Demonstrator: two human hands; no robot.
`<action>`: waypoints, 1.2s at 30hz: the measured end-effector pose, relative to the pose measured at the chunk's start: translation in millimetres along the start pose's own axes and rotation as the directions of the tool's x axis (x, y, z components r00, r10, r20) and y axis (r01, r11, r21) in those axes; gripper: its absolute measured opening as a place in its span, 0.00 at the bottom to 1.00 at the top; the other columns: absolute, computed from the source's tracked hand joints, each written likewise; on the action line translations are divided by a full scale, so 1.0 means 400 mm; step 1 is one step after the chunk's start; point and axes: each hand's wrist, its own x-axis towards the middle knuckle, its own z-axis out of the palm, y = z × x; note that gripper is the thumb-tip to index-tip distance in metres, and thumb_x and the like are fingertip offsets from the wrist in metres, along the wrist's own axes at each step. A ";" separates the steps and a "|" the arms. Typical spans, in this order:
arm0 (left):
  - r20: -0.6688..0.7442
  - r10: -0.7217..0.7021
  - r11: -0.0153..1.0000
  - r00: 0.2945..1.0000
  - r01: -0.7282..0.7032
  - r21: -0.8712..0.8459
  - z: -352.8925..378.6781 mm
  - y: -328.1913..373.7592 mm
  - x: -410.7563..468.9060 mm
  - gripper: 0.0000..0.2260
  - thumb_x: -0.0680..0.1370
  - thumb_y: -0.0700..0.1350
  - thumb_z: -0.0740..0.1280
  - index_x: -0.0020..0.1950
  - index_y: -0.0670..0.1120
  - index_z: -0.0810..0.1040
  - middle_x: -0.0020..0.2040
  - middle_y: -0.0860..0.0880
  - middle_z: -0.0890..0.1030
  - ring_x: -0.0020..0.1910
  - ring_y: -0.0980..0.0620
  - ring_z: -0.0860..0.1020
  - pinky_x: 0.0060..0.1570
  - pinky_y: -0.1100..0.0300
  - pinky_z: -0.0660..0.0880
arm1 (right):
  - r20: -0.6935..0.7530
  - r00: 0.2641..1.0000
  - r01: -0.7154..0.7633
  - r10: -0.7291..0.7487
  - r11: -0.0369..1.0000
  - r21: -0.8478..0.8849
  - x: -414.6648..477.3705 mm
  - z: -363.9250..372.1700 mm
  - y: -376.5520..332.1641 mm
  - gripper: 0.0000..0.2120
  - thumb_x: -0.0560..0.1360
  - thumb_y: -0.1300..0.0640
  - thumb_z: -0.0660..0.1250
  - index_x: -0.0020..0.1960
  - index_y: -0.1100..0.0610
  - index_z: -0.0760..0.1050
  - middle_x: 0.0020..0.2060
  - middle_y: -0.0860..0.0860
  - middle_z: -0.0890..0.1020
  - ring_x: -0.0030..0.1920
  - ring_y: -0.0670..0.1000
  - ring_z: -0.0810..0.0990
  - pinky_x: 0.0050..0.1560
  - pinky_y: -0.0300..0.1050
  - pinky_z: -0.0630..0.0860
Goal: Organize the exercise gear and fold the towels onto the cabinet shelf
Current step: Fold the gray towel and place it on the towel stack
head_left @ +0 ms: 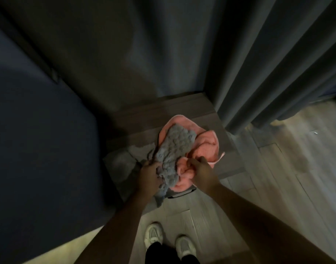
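On a low wooden cabinet (163, 111), a crumpled grey towel (174, 149) lies over a bunched pink towel (207, 143); the left hand (150, 174) grips the grey, the right hand (199, 170) clutches the pink, likely to separate them for folding.

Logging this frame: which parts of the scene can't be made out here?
Head view:
- Fingertips of the left hand: buried in the grey towel.
- Fingertips of the right hand: tucked into folds of the pink towel.
- Shelves of the cabinet: hidden beneath its top.
- The dark shape left of it: too dim to identify.
- Exercise gear: none discernible.
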 end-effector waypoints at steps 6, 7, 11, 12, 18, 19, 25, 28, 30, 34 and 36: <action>-0.034 -0.010 0.973 0.999 0.002 -0.230 -0.164 0.110 -0.224 0.13 0.74 0.37 0.70 0.58 0.42 0.80 0.61 0.42 0.77 0.60 0.44 0.75 0.60 0.63 0.69 | -0.008 0.999 0.046 -0.045 0.990 0.134 -0.177 -0.199 -0.110 0.16 0.73 0.65 0.69 0.61 0.62 0.77 0.59 0.60 0.76 0.60 0.60 0.74 0.58 0.41 0.68; -0.067 -0.008 0.964 0.998 -0.010 -0.264 -0.193 0.127 -0.271 0.12 0.73 0.36 0.70 0.56 0.42 0.81 0.58 0.43 0.79 0.58 0.45 0.77 0.57 0.64 0.70 | 0.027 0.999 0.033 -0.038 0.987 0.160 -0.209 -0.235 -0.130 0.18 0.73 0.64 0.70 0.62 0.60 0.76 0.60 0.59 0.76 0.61 0.59 0.74 0.57 0.40 0.68; -0.181 -0.063 0.943 0.981 -0.001 -0.332 -0.275 0.174 -0.443 0.09 0.72 0.38 0.72 0.52 0.43 0.82 0.52 0.45 0.81 0.53 0.47 0.78 0.50 0.64 0.70 | 0.085 0.994 0.034 -0.063 0.953 0.299 -0.329 -0.329 -0.193 0.14 0.70 0.67 0.71 0.54 0.57 0.77 0.46 0.51 0.80 0.50 0.55 0.80 0.41 0.29 0.71; -0.204 -0.077 0.942 0.976 0.004 -0.334 -0.294 0.178 -0.486 0.09 0.72 0.39 0.72 0.52 0.43 0.82 0.52 0.45 0.81 0.53 0.47 0.78 0.49 0.64 0.70 | 0.084 0.993 0.049 -0.080 0.944 0.327 -0.361 -0.346 -0.215 0.13 0.70 0.67 0.71 0.51 0.55 0.77 0.43 0.48 0.79 0.46 0.53 0.79 0.37 0.26 0.70; -0.253 -0.210 0.898 0.944 0.084 -0.431 -0.345 0.150 -0.691 0.03 0.76 0.46 0.70 0.43 0.53 0.78 0.41 0.56 0.80 0.45 0.52 0.80 0.45 0.66 0.72 | 0.197 0.953 0.146 -0.231 0.919 0.367 -0.482 -0.350 -0.350 0.15 0.70 0.71 0.68 0.56 0.64 0.77 0.45 0.57 0.80 0.44 0.50 0.77 0.38 0.35 0.74; -0.248 -0.257 0.884 0.934 0.124 -0.450 -0.346 0.137 -0.716 0.02 0.76 0.46 0.70 0.45 0.52 0.79 0.42 0.54 0.80 0.46 0.52 0.80 0.46 0.62 0.72 | 0.226 0.941 0.156 -0.251 0.916 0.370 -0.496 -0.342 -0.377 0.15 0.70 0.71 0.68 0.56 0.63 0.77 0.45 0.57 0.80 0.43 0.50 0.78 0.37 0.37 0.75; -0.272 -0.385 0.838 0.882 0.211 -0.503 -0.394 0.010 -0.831 0.11 0.75 0.47 0.72 0.56 0.46 0.80 0.48 0.49 0.81 0.49 0.51 0.79 0.52 0.57 0.76 | 0.334 0.873 0.225 -0.355 0.901 0.371 -0.540 -0.238 -0.526 0.17 0.68 0.73 0.68 0.56 0.64 0.78 0.45 0.55 0.79 0.44 0.51 0.76 0.43 0.42 0.73; -0.289 -0.450 0.811 0.845 0.252 -0.528 -0.440 -0.087 -0.881 0.11 0.74 0.46 0.73 0.55 0.47 0.80 0.47 0.50 0.81 0.48 0.51 0.79 0.52 0.54 0.77 | 0.378 0.839 0.242 -0.391 0.891 0.385 -0.558 -0.170 -0.615 0.16 0.68 0.73 0.68 0.53 0.61 0.78 0.41 0.51 0.79 0.42 0.48 0.76 0.38 0.38 0.72; -0.290 -0.486 0.783 0.824 0.264 -0.563 -0.469 -0.158 -0.914 0.10 0.74 0.46 0.73 0.54 0.48 0.79 0.44 0.55 0.80 0.45 0.55 0.79 0.48 0.57 0.77 | 0.405 0.820 0.241 -0.404 0.886 0.395 -0.566 -0.119 -0.682 0.17 0.68 0.73 0.67 0.51 0.57 0.77 0.37 0.47 0.78 0.37 0.44 0.75 0.34 0.33 0.71; -0.274 -0.527 0.731 0.804 0.265 -0.628 -0.538 -0.313 -0.988 0.08 0.73 0.46 0.74 0.51 0.51 0.80 0.43 0.55 0.82 0.44 0.55 0.81 0.47 0.56 0.79 | 0.441 0.788 0.283 -0.430 0.889 0.360 -0.584 -0.002 -0.833 0.15 0.68 0.70 0.69 0.52 0.57 0.78 0.42 0.50 0.81 0.42 0.46 0.77 0.42 0.38 0.73; -0.275 -0.548 0.707 0.790 0.262 -0.657 -0.583 -0.397 -1.030 0.10 0.72 0.44 0.75 0.52 0.49 0.81 0.44 0.51 0.83 0.44 0.53 0.82 0.48 0.54 0.80 | 0.454 0.775 0.292 -0.441 0.885 0.362 -0.602 0.058 -0.916 0.15 0.68 0.69 0.70 0.52 0.55 0.78 0.42 0.49 0.81 0.44 0.47 0.78 0.42 0.37 0.73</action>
